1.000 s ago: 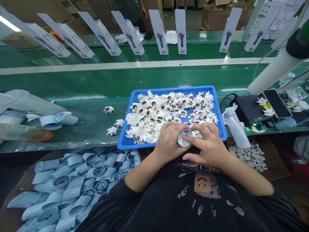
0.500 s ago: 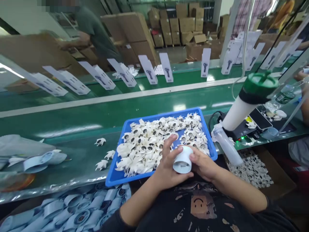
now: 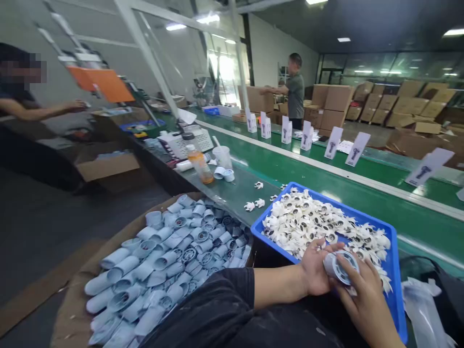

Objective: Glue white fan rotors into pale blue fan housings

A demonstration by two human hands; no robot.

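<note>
A short light-blue plastic cylinder [image 3: 330, 265] is between my two hands, its round, spoked-looking end tilted up. My left hand [image 3: 314, 271] is closed around its left side, with the thumb and fingers along the top edge. From the right, my right hand [image 3: 368, 295] grips it too, its fingers reaching over the round end. Just beyond both hands lies a blue tray [image 3: 398, 290] heaped with white finned fan wheels [image 3: 300, 217]. Part of the cylinder is hidden by my fingers.
Left of me, a large cardboard box [image 3: 70, 309] holds many light-blue cylindrical housings [image 3: 152, 280]. Loose fan wheels [image 3: 250, 206], a bottle [image 3: 199, 164] and a plastic cup [image 3: 223, 157] stand on the bench. White cartons [image 3: 306, 135] line the green conveyor [image 3: 326, 191]. Two other people work farther off.
The view has swung left, bringing the box of housings and a co-worker into sight. The cylinder has turned in my hands, so its round, spoked end now shows.
</note>
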